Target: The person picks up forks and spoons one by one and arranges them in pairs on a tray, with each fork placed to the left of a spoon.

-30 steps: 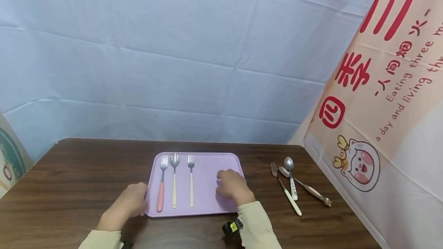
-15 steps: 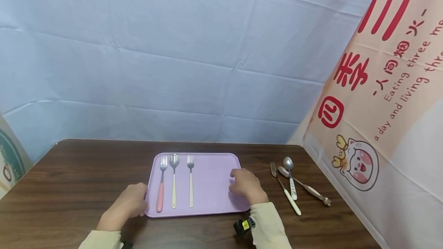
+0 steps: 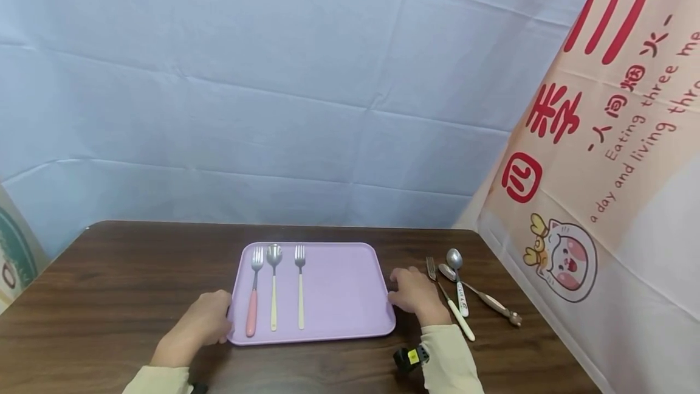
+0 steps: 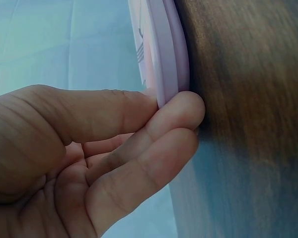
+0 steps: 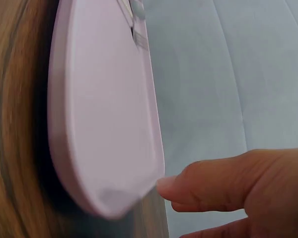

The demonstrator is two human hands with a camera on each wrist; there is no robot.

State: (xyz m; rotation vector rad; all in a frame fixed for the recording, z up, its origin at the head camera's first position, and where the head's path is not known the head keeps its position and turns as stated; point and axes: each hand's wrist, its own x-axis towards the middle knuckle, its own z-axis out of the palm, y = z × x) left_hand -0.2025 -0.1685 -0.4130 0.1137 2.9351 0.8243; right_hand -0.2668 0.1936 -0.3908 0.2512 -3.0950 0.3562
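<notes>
A lilac tray (image 3: 344, 290) lies on the dark wooden table. My left hand (image 3: 202, 321) pinches its left rim, thumb on top and fingertips underneath, as the left wrist view shows. On the tray's left half lie a pink-handled fork (image 3: 252, 312), a cream-handled spoon (image 3: 274, 303) and a cream-handled fork (image 3: 301, 306), side by side with heads pointing away. My right hand (image 3: 417, 297) is just past the tray's right edge, fingers loosely bent and holding nothing. In the right wrist view its thumb (image 5: 176, 187) overlaps the tray's rim.
Right of my right hand, a white-handled fork (image 3: 461, 319), a spoon with a patterned white handle (image 3: 462, 300) and a spoon with a figure-tipped handle (image 3: 494, 304) lie crossed on the table (image 3: 153, 266). A pale blue cloth (image 3: 262, 108) hangs behind; a printed cloth (image 3: 618, 199) hangs at right.
My right hand has moved right, from above the tray to just past its right edge. My left hand keeps its grip on the left rim; the cutlery stays in place.
</notes>
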